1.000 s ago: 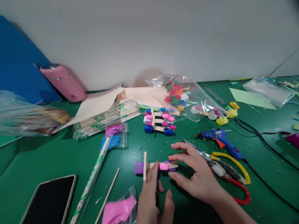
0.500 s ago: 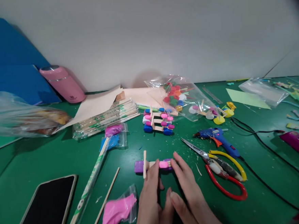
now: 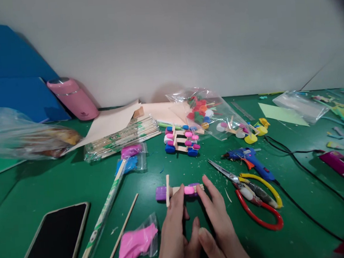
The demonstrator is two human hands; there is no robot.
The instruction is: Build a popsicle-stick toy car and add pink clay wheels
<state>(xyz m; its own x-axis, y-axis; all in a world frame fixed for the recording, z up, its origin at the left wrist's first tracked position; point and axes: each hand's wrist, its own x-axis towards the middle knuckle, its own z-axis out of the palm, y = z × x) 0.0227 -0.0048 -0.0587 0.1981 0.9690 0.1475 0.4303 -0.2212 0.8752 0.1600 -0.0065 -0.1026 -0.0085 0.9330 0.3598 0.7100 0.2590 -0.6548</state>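
Observation:
A small model of wooden sticks with purple clay ends (image 3: 161, 193) and a pink clay piece (image 3: 189, 190) lies on the green table in front of me. One stick (image 3: 167, 191) crosses it upright near its left end. My left hand (image 3: 178, 223) rests its fingertips on the model's middle, beside the pink piece. At the right end, my right hand (image 3: 218, 220) touches the wooden stick tips with its fingers, which are spread. Both thumbs are near each other below the model. The underside of the model is hidden.
Behind stand similar clay-and-stick models (image 3: 181, 141). Scissors (image 3: 253, 198) and a blue glue gun (image 3: 247, 159) with a cord lie right. Left are a phone (image 3: 53, 241), a thin stick (image 3: 122, 232), wrapped chopsticks (image 3: 103, 216) and a pink clay bag (image 3: 137, 243).
The fingers of my right hand have shifted slightly right and spread a little more, showing more of the stick tips. My left hand stays at the model.

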